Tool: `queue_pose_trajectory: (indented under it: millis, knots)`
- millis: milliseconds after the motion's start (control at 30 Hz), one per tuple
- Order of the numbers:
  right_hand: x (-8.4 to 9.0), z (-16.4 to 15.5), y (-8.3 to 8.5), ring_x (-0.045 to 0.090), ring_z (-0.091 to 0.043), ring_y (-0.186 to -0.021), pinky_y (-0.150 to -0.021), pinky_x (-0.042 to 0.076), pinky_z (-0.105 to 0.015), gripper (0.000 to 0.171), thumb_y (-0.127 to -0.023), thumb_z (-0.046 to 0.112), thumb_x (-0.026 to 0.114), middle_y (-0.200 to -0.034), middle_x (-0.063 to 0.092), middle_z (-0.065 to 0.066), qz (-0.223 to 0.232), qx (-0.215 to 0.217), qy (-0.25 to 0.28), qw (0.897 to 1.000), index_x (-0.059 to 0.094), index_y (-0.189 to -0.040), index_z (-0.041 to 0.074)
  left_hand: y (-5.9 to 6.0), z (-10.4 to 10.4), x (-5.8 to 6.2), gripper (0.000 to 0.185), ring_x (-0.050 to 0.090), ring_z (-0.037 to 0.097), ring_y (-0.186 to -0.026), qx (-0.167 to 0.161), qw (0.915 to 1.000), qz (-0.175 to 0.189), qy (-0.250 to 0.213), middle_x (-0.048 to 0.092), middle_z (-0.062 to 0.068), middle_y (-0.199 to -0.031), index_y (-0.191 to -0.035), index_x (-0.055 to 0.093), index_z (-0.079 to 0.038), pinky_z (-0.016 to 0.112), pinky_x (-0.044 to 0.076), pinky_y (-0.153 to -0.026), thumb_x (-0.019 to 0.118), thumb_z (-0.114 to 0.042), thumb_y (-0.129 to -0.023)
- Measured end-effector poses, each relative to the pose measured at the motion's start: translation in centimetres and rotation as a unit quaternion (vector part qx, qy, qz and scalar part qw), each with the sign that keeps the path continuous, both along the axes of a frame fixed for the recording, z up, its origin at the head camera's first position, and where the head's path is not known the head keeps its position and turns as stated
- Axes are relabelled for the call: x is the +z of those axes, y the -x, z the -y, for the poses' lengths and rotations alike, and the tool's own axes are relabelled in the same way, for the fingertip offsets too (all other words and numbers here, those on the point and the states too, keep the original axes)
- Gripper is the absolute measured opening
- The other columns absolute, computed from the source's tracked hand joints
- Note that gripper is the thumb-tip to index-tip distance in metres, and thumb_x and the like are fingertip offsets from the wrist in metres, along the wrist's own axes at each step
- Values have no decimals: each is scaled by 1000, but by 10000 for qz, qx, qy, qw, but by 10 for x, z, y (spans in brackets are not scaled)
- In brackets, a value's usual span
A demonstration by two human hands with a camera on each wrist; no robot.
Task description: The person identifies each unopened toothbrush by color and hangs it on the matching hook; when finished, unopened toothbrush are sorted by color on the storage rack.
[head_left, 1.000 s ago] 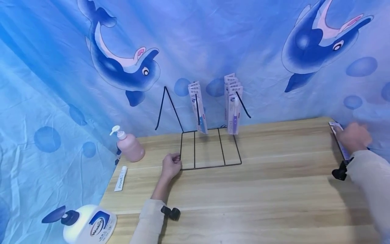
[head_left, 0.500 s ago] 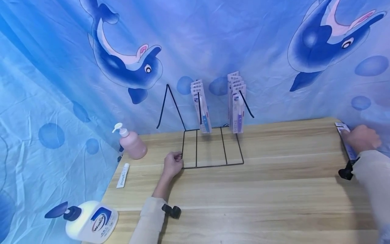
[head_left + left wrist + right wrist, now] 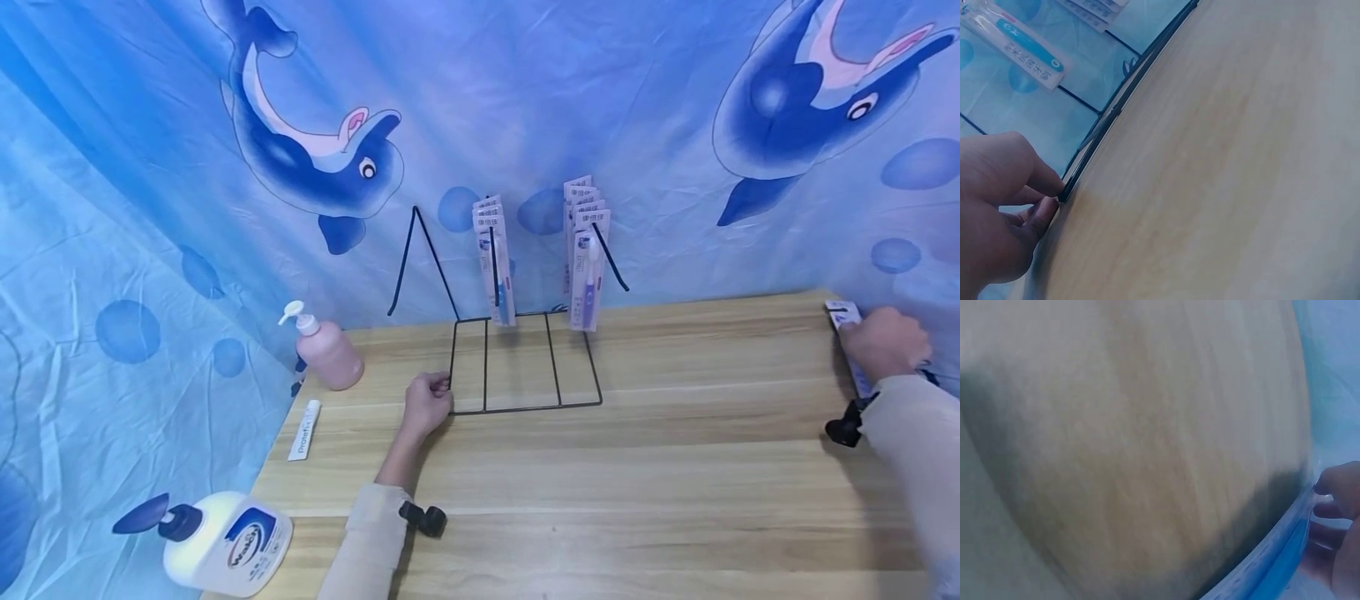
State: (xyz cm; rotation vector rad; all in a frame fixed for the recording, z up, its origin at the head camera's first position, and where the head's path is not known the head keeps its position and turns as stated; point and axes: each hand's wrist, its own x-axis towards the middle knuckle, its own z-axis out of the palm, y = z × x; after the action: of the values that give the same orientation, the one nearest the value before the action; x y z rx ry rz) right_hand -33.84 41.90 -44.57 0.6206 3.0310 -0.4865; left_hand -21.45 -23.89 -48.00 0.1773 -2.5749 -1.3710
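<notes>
A black wire display rack (image 3: 525, 367) stands at the back of the wooden table (image 3: 637, 483), with carded toothbrush packs (image 3: 495, 258) (image 3: 587, 250) hanging on two of its hooks. My left hand (image 3: 426, 403) pinches the rack's front left corner (image 3: 1063, 190); thumb and fingers curl round the wire. My right hand (image 3: 887, 342) rests at the table's far right edge on a flat toothbrush pack (image 3: 847, 333), fingers curled onto it. In the right wrist view the fingertips (image 3: 1338, 487) touch the pack's blue edge (image 3: 1272, 562).
A pink pump bottle (image 3: 324, 350) stands left of the rack. A small white tube (image 3: 303, 430) lies near the table's left edge. A white and blue pump bottle (image 3: 217, 546) lies at the front left corner. A blue dolphin cloth (image 3: 525, 100) hangs behind.
The head view has shifted slightly. My right hand has settled a little lower on the pack at the right edge. The left hand stays on the rack corner.
</notes>
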Motion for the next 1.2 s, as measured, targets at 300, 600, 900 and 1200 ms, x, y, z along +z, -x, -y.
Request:
queue_pose_trajectory:
  millis: [300, 600, 900, 1200]
  knots:
    - [29, 9, -12, 55, -41, -65, -54, 41, -48, 49, -97, 36, 56, -74, 58, -29, -902, 483, 126, 9947, 53, -97, -13, -2, 0, -1, 40, 62, 29, -93, -35, 9999, 106, 78, 61, 17, -101, -121, 62, 14, 34, 57, -83, 58, 9, -81]
    - [67, 29, -25, 55, -35, -52, -39, 39, -37, 42, -95, 30, 56, -74, 57, -32, -1945, 677, 233, 9783, 52, -92, -12, -1, 1, 0, 41, 61, 29, -94, -31, 9999, 153, 43, 61, 17, -101, -122, 62, 13, 36, 56, -84, 58, 9, -81]
    - [115, 85, -56, 56, -46, -69, -44, 39, -35, 41, -90, 23, 59, -95, 56, -38, -2809, 1373, 344, 9492, 55, -103, -16, -1, 1, 0, 40, 62, 29, -91, -59, 9999, 46, 81, 62, 18, -98, -120, 63, 14, 37, 57, -83, 57, 10, -80]
    - [155, 159, -100, 62, -45, -79, -62, 33, -23, 31, -84, 15, 65, -97, 64, -30, -4344, 2245, 476, 8710, 62, -99, -11, -4, 0, 2, 40, 61, 29, -93, -72, 9999, 124, -11, 60, 18, -100, -121, 62, 15, 35, 57, -82, 57, 10, -81]
